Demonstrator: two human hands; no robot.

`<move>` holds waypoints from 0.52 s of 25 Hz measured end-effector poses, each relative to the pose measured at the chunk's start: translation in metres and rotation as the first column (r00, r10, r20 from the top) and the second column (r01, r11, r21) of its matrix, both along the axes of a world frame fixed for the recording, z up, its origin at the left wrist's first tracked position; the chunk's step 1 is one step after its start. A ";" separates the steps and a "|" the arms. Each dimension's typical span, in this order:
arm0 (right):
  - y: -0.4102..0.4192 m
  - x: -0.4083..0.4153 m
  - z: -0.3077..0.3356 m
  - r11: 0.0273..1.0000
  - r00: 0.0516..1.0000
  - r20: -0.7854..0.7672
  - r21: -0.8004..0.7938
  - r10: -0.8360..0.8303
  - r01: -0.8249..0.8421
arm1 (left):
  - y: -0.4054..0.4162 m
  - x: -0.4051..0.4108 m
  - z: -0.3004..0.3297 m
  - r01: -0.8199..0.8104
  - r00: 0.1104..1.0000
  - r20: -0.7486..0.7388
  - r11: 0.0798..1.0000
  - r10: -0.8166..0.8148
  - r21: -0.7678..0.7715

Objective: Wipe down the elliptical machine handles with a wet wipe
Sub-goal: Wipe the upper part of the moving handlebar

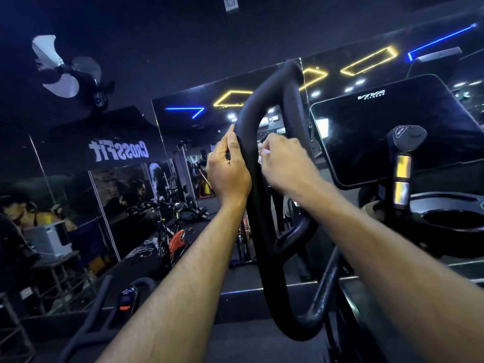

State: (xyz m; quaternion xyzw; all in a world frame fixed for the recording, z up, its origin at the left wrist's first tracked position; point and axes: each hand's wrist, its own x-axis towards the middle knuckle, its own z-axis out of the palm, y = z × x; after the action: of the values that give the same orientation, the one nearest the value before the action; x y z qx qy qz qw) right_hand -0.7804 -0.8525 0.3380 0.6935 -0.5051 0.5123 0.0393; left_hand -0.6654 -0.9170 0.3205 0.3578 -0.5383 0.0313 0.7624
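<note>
The elliptical's black looped handle (pixel 262 106) rises in the middle of the view. My left hand (pixel 227 170) grips the loop's left bar, thumb lying up along it. My right hand (pixel 284 163) is inside the loop just right of that bar, fingers curled round a white wet wipe (pixel 263 154). Only small white bits of the wipe show between fingers and bar. The hand is slightly blurred.
The elliptical's dark console screen (pixel 392 127) and a fixed grip with yellow sensor pads (pixel 402 176) stand to the right, with a cup holder (pixel 450 218) below. A wall mirror ahead reflects spin bikes (pixel 170 231). Another machine's handle (pixel 104 310) is at lower left.
</note>
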 end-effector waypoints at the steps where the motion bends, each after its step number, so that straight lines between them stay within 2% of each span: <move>1: -0.001 0.005 -0.005 1.000 1.000 -0.026 0.021 -0.007 0.007 | -0.002 0.001 0.000 -0.005 1.000 -0.003 1.000 0.005 -0.002; 5: 0.002 -0.005 -0.012 0.995 0.988 -0.151 0.095 -0.003 0.018 | -0.002 -0.001 -0.001 -0.007 1.000 -0.009 1.000 0.007 -0.016; 9: 0.004 0.002 -0.011 1.000 0.999 -0.026 0.008 0.030 -0.030 | -0.003 0.001 -0.001 -0.014 1.000 0.010 1.000 0.014 -0.022; 13: 0.010 0.006 -0.023 0.989 0.992 -0.124 0.146 0.016 0.002 | -0.003 0.003 0.001 -0.102 0.993 0.065 0.995 0.103 -0.012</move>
State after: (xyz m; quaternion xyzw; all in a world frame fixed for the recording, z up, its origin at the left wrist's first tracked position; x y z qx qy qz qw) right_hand -0.7748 -0.8427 0.3152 0.7271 -0.5351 0.4298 0.0183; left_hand -0.6629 -0.9200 0.3216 0.3806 -0.5437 0.0843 0.7432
